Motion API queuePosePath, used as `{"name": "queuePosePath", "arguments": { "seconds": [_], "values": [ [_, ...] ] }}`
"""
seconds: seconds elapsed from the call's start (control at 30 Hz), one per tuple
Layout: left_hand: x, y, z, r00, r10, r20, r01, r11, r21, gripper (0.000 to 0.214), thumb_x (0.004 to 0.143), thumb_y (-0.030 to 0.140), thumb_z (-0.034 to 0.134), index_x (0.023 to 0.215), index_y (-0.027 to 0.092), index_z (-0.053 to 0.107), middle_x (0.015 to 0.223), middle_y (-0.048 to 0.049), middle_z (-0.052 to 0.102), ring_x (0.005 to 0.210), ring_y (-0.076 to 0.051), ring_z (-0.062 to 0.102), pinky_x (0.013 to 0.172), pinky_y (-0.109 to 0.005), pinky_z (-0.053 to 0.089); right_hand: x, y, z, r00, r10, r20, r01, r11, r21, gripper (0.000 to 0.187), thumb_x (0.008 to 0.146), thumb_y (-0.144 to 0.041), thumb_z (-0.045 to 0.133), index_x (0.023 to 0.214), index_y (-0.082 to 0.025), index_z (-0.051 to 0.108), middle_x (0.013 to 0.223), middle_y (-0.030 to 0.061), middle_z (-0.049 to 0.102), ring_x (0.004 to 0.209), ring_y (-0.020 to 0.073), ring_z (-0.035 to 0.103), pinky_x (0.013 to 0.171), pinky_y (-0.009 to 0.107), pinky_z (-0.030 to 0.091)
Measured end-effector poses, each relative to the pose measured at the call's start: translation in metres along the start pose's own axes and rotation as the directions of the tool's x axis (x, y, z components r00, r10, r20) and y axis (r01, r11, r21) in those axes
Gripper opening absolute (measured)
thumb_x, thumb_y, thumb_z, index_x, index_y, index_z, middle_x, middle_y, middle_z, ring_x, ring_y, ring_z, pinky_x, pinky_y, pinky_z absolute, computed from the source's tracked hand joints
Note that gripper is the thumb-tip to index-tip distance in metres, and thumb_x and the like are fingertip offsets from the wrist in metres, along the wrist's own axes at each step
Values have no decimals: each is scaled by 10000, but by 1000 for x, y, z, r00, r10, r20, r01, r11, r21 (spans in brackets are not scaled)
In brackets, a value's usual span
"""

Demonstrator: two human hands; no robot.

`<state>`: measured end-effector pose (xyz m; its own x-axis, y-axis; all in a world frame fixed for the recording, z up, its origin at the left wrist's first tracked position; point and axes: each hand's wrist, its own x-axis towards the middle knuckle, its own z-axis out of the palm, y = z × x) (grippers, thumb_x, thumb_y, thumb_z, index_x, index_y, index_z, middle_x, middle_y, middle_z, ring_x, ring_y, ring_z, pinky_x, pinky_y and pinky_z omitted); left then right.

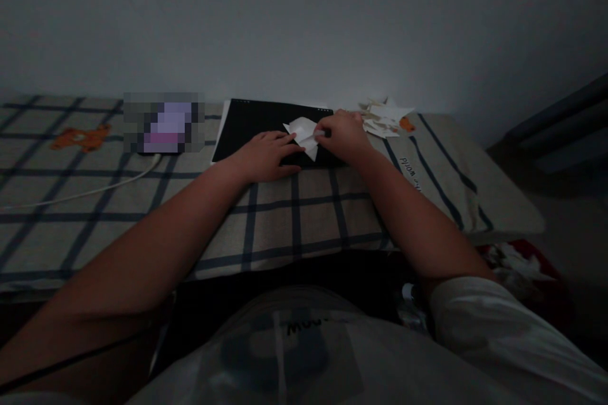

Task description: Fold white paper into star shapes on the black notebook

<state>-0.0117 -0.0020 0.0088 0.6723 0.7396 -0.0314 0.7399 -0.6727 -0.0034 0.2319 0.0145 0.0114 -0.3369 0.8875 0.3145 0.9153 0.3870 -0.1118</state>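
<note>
A small folded piece of white paper (303, 131) lies on a black folder-like sheet (251, 123) with white sheets showing under its edges. My left hand (270, 155) rests flat on the black surface, fingers spread, its fingertips touching the paper's left and near edges. At the paper's right side, my right hand (344, 134) pinches its edge between thumb and forefinger. Beyond my right hand is a loose pile of white paper pieces (382, 119).
A phone (166, 126), partly pixelated, lies at the left with a white cable (109, 186) plugged in. The checked tablecloth (270, 221) covers the table up to the wall. A red bin (546, 272) with crumpled paper stands below right, and a bottle (411, 307) is beside my lap.
</note>
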Motion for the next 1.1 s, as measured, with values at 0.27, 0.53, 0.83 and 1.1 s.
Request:
{"name": "queuePosePath", "arguments": {
  "seconds": [0.27, 0.53, 0.83, 1.1],
  "values": [
    [-1, 5, -3, 1000, -12, -4, 12, 1000, 13, 671, 1121, 586, 577, 1718, 280, 573, 1812, -117, 522, 1675, -363, 476, 1380, -518, 362, -2, -7, 7, 998, -27, 61, 31, 997, -72, 315, 1052, -189, 629, 1267, -215, 858, 1305, 163, 828, 1252, 363, 670, 1077, 529, 454],
    [-1, 3, 0, 1000, 4, -4, -4, 999, 35, 700, 1129, 646, 563, 1743, 309, 551, 1825, -116, 505, 1681, -377, 469, 1379, -530, 362, -4, -16, 9, 993, -107, 54, 116, 973, -202, 358, 1109, -194, 526, 1210, -140, 866, 1254, 203, 825, 1191, 351, 665, 983, 475, 464],
    [-1, 7, -6, 999, -22, 26, 21, 1000, 21, 689, 1129, 635, 575, 1737, 310, 569, 1837, -121, 487, 1686, -394, 457, 1373, -536, 356, -8, -18, -5, 975, -204, 91, 215, 967, -133, 339, 1072, -193, 556, 1164, -170, 881, 1218, 176, 837, 1250, 379, 589, 1065, 528, 383],
    [0, 5, -5, 999, -27, 44, 26, 999, 30, 680, 1129, 635, 567, 1726, 308, 574, 1843, -118, 476, 1703, -374, 438, 1380, -528, 348, -8, -16, -11, 948, -282, 151, 299, 948, -106, 303, 1050, -210, 616, 1143, -184, 903, 1182, 169, 848, 1230, 365, 582, 1066, 531, 338]
  ]
}}
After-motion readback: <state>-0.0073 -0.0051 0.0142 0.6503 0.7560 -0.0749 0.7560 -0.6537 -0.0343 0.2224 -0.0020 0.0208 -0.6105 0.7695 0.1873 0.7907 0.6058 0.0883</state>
